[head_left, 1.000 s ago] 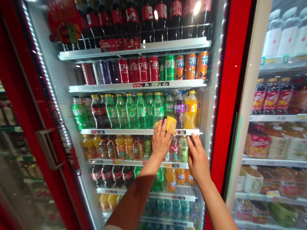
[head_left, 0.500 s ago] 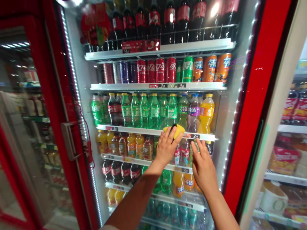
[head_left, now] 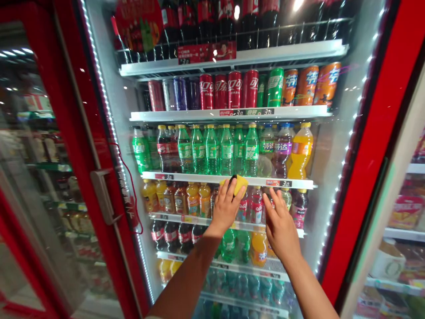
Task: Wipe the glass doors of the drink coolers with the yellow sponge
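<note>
My left hand [head_left: 226, 210] presses a yellow cloth [head_left: 240, 184] under its fingers, in front of the white edge of the middle shelf [head_left: 199, 178]. Something black shows at the fingertips; its kind is unclear. Reflections across the drinks suggest a glass door between my hands and the shelves. To the right, my right hand [head_left: 279, 221] is raised with its fingers stretched out, holding nothing. Its fingertips are just below a price label [head_left: 279, 183]; whether they touch the glass I cannot tell. Green bottles [head_left: 226, 150] stand above the cloth, juice bottles [head_left: 192, 199] to its lower left.
The fridge has a red frame [head_left: 381, 146] and a door handle [head_left: 103, 197] on the left, with a red cord [head_left: 135, 195] beside it. Cans [head_left: 207, 91] and cola bottles [head_left: 250, 26] fill upper shelves. Another red-framed fridge door [head_left: 40, 133] stands left; shelved goods [head_left: 385, 261] stand right.
My left hand and the yellow cloth have moved left along the shelf edge, away from the price label. My right hand has also shifted left against the shelves, while the view itself has shifted.
</note>
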`<state>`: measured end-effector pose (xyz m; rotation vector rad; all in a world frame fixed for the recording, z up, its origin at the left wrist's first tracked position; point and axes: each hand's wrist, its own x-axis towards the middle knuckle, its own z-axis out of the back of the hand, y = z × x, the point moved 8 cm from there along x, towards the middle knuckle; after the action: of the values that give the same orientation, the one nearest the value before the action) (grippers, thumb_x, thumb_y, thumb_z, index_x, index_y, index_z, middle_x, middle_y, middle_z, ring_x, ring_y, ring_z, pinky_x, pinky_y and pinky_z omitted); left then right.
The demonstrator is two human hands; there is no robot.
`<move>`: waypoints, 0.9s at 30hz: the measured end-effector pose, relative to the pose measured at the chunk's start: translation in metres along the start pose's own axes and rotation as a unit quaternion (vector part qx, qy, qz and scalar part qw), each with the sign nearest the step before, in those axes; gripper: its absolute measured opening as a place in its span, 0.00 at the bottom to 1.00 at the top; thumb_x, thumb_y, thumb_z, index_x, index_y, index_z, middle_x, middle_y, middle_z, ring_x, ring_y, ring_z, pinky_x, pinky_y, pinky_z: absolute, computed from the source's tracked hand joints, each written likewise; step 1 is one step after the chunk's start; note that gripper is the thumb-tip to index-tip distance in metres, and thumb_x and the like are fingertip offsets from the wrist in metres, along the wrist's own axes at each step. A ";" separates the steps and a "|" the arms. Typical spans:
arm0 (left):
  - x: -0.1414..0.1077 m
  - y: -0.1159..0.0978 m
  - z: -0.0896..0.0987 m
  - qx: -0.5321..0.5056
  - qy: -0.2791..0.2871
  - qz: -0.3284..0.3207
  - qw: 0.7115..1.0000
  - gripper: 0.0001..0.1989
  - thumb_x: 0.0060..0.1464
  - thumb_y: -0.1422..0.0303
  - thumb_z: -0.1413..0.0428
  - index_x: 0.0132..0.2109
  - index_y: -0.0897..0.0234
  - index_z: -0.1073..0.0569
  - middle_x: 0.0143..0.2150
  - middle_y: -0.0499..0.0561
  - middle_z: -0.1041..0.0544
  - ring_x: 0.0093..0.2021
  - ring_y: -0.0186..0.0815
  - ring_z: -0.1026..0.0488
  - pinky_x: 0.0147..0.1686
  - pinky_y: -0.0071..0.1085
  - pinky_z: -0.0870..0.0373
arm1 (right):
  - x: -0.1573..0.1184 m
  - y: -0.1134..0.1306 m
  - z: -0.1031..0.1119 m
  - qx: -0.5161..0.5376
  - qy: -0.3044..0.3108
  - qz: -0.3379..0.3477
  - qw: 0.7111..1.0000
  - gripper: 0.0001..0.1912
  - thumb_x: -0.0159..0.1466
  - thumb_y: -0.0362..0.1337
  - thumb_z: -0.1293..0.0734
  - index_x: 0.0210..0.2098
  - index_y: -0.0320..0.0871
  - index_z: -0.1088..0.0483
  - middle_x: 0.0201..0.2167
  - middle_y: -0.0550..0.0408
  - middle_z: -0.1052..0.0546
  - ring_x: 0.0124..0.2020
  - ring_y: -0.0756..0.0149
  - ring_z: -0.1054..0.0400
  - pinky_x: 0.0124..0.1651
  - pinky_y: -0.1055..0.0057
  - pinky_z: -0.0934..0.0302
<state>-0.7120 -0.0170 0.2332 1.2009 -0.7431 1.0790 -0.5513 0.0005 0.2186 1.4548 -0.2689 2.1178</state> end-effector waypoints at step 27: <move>-0.043 0.113 0.044 0.042 -0.012 0.169 0.985 0.39 0.63 0.75 0.45 0.75 0.60 0.52 0.79 0.59 0.62 0.78 0.50 0.63 0.70 0.54 0.40 | 0.022 0.055 -0.049 0.025 0.026 0.055 0.998 0.52 0.62 0.17 0.43 0.76 0.59 0.67 0.77 0.53 0.55 0.77 0.51 0.62 0.71 0.36 0.48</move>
<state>-0.8288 -0.0698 0.2455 1.1866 -0.9507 1.3880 -0.6261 -0.0160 0.2271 1.4403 -0.2843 2.2611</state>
